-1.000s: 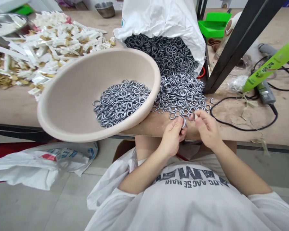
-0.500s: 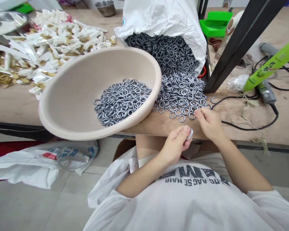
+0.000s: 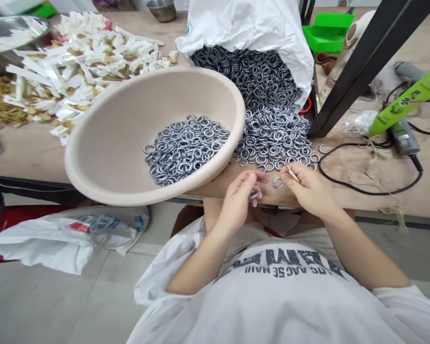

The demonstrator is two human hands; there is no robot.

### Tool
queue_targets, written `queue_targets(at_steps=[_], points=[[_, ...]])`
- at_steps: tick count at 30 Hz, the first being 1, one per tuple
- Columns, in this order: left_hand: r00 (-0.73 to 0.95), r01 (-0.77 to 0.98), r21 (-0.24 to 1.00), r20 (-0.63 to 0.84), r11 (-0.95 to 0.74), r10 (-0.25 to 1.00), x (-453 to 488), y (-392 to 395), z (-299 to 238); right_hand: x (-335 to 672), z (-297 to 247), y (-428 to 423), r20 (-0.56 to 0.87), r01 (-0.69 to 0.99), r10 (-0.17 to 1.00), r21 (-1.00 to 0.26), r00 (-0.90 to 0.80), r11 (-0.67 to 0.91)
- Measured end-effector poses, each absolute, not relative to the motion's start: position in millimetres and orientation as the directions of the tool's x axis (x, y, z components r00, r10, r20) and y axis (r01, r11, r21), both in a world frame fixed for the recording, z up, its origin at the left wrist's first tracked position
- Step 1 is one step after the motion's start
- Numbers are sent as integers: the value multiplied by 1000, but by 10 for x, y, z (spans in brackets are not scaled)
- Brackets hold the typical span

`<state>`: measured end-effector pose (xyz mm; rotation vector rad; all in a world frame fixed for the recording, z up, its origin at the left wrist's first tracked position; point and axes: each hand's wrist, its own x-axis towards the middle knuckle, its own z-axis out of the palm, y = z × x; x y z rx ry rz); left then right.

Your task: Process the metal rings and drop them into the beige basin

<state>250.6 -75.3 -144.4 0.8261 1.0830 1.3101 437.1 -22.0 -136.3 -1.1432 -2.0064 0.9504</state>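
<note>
Left hand [image 3: 238,203] and right hand [image 3: 308,188] apart above the bench edge [image 3: 380,200], left pinching a metal ring [image 3: 254,194], right pinching a thin pale sliver [image 3: 294,174], a loose ring [image 3: 277,182] just beside it, more rings [image 3: 184,150] heaped in a beige basin [image 3: 93,167] at centre left.

Grey tile floor [image 3: 32,306]; wooden workbench [image 3: 28,157] across front; black metal upright [image 3: 365,71] rising behind bench edge.
</note>
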Motion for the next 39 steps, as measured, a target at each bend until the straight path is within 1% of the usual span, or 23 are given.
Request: queue_targets(at_steps=[2,4,6,8,10,13,15,16,18,20,21,24,28,30,32,33,35,39], points=[[-21,-245,964,-110,102,994,2625,-766,-1456,4335,-1324,-278,85,283,916,-936,-392,208],[-11,-195,978,-73,69,997,2738,-773,-1472,4286,-1312,-350,26,173,924,-980,-382,99],[-25,-236,969,-75,67,997,2826,-770,-1491,4246,-1328,-416,40,97,929,-992,-368,82],[-24,-353,930,-114,98,993,2886,-763,-1507,4232,-1358,-455,131,78,927,-983,-351,168],[24,-446,882,-159,153,987,2920,-759,-1513,4247,-1386,-454,214,103,915,-959,-342,263],[118,-484,839,-220,250,968,2939,-766,-1494,4311,-1405,-407,221,146,924,-950,-313,276],[129,-502,814,-263,292,956,2942,-773,-1465,4362,-1404,-394,251,222,923,-921,-292,320],[117,-520,800,-281,300,953,2944,-775,-1449,4383,-1402,-404,293,286,904,-878,-311,383],[79,-561,772,-309,298,948,2951,-775,-1419,4409,-1397,-454,366,416,838,-743,-404,525],[50,-595,749,-327,292,944,2960,-772,-1396,4412,-1392,-520,379,494,785,-622,-490,608],[45,-606,739,-336,293,941,2965,-770,-1390,4407,-1390,-551,377,515,776,-590,-506,622],[68,-620,722,-343,308,937,2973,-767,-1389,4381,-1390,-605,376,544,778,-561,-504,624],[130,-616,712,-330,337,935,2980,-815,-1409,4413,-1415,-558,375,547,778,-557,-504,624],[195,-589,724,-304,359,933,2977,-879,-1419,4474,-1425,-476,354,585,826,-586,-438,561],[265,-550,749,-263,370,928,2945,-950,-1436,4528,-1415,-373,305,658,896,-608,-324,445],[267,-541,761,-248,358,931,2911,-978,-1447,4536,-1400,-324,278,694,917,-600,-285,398],[179,-547,783,-236,296,955,2794,-1007,-1476,4485,-1357,-247,238,748,920,-537,-310,391],[-125,-511,849,-225,132,966,2428,-983,-1524,4172,-1283,-152,152,797,848,-293,-507,529]])
